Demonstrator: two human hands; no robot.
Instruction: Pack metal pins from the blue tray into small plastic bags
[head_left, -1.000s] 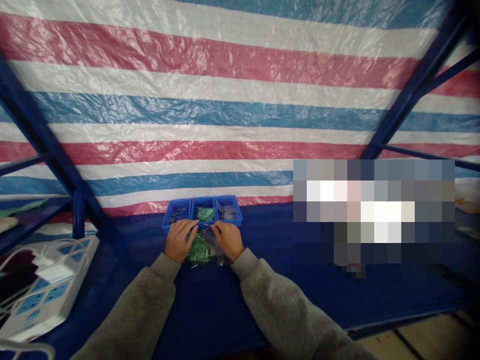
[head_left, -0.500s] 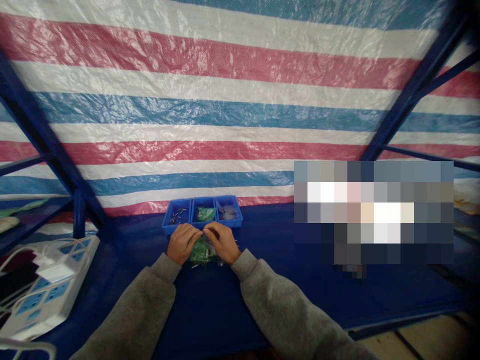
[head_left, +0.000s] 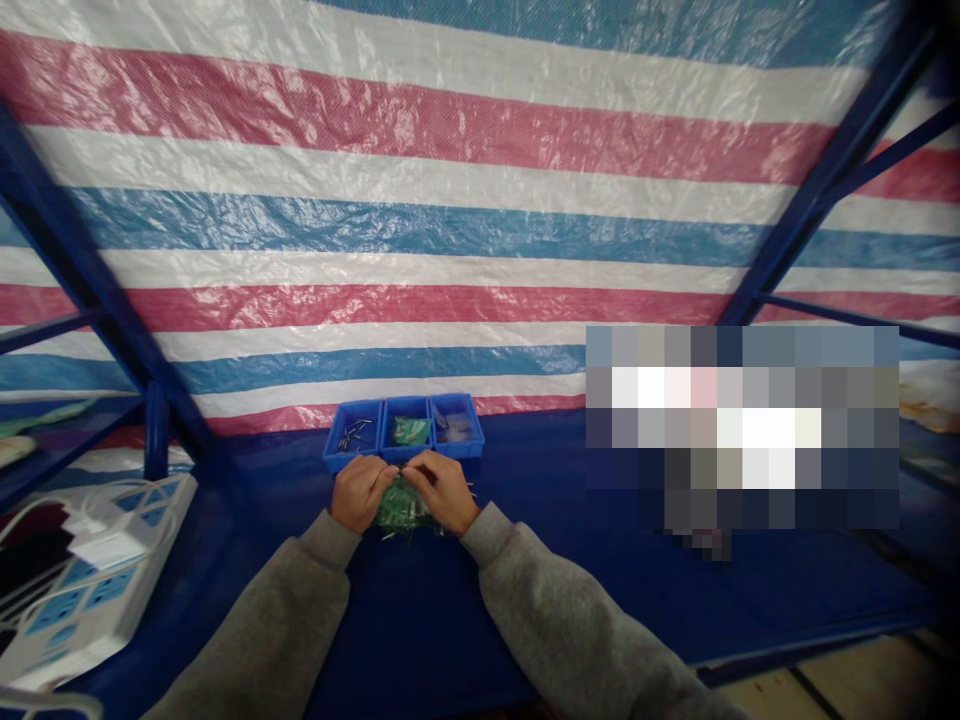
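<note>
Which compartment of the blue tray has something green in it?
The middle compartment holds a green packet; the left holds metal pins, the right a clear bag.

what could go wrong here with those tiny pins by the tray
The small metal pins sticking out of the green bundle could slip free and be hard to spot on the dark blue sheet. Their ends might prick the bare left hand or right hand, which are working close together. The hands also sit right beside the blue compartment tray, so a knock might spill or mix its contents.
</note>
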